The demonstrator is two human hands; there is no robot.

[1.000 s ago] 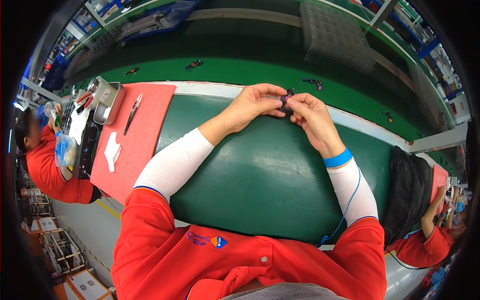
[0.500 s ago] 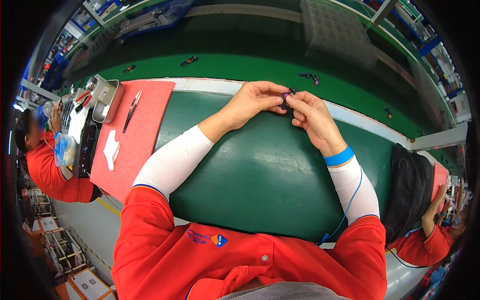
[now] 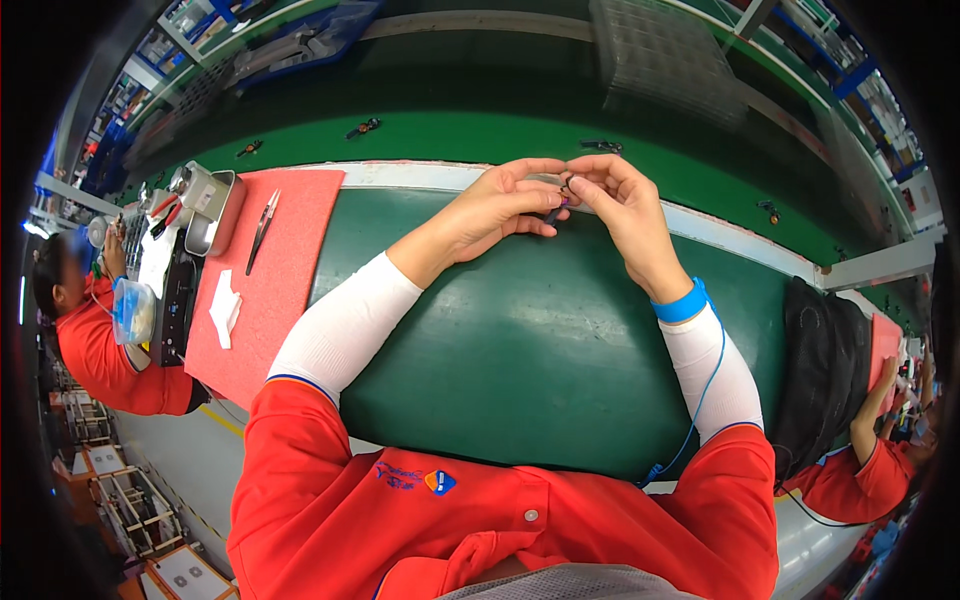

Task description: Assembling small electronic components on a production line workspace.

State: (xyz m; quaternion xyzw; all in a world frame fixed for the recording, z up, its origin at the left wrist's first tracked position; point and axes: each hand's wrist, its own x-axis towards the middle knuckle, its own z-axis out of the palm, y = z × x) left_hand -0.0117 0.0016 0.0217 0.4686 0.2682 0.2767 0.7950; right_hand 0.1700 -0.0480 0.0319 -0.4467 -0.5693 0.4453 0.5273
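Note:
Just above the near edge of the green belt, my two hands meet around a small black part with a purple bit [image 3: 563,203]. My left hand [image 3: 485,210] is closed on it, thumb and fingers pinching its lower end. My right hand [image 3: 625,205] pinches a dark piece at its upper end between thumb and index finger. Fingers cover most of the part, so its exact kind cannot be made out. A blue wrist strap [image 3: 682,302] with a thin blue cord circles my right wrist.
Similar small black parts [image 3: 364,127] lie spaced along the green belt [image 3: 460,125]. To the left, a pink foam mat [image 3: 285,300] bears tweezers [image 3: 262,232], white paper [image 3: 225,309] and a metal tray [image 3: 228,212]. A black bag [image 3: 825,375] is at right. Co-workers sit on both sides.
The black part has turned and sits slightly lower left in my fingers. My right hand's fingers have lifted and spread over it. Parts on the belt appear slightly further left.

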